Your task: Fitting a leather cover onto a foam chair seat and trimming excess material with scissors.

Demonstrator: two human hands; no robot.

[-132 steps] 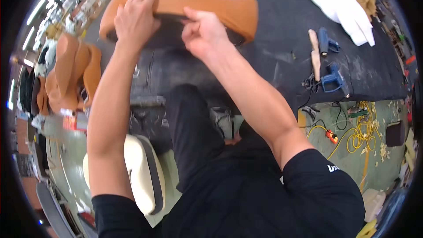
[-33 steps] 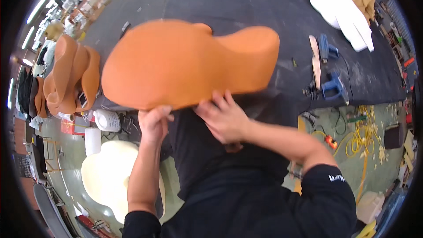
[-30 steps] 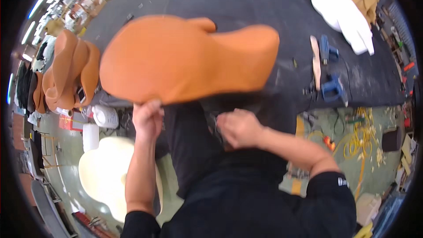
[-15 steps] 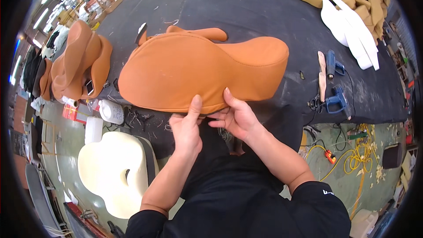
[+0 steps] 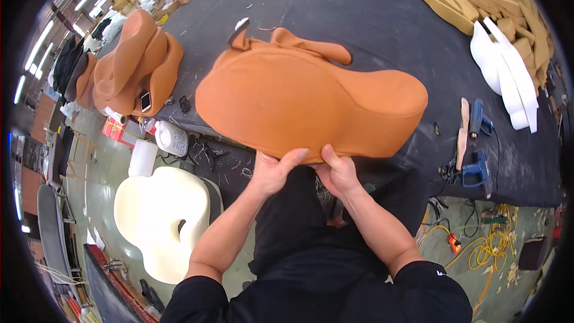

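Note:
A tan upholstered seat cushion (image 5: 299, 98) with a stitched seam lies at the table's near edge, its wider end to the left and a raised lobe to the right. My left hand (image 5: 274, 172) grips its near lower edge, thumb on top of the cover and fingers underneath, out of sight. Close beside it, my right hand (image 5: 338, 174) pinches the same edge, thumb pressed on the cover and the other fingers curled below. Behind the cushion a loose tan piece (image 5: 320, 49) with a dark end sticks out.
Several tan covered cushions (image 5: 134, 66) are stacked at left with a phone (image 5: 145, 102). A white jug (image 5: 171, 138) and cream foam seat (image 5: 156, 221) are nearer. At right are two blue heat guns (image 5: 477, 173), white foam strips (image 5: 502, 78), yellow foam pieces (image 5: 508, 6) and a yellow cable (image 5: 487, 254).
My right fingers, loosely spread before, have closed on the cushion's edge. My left thumb, upright earlier, now lies slanted along the edge. The whole view has shifted, with the table appearing farther right.

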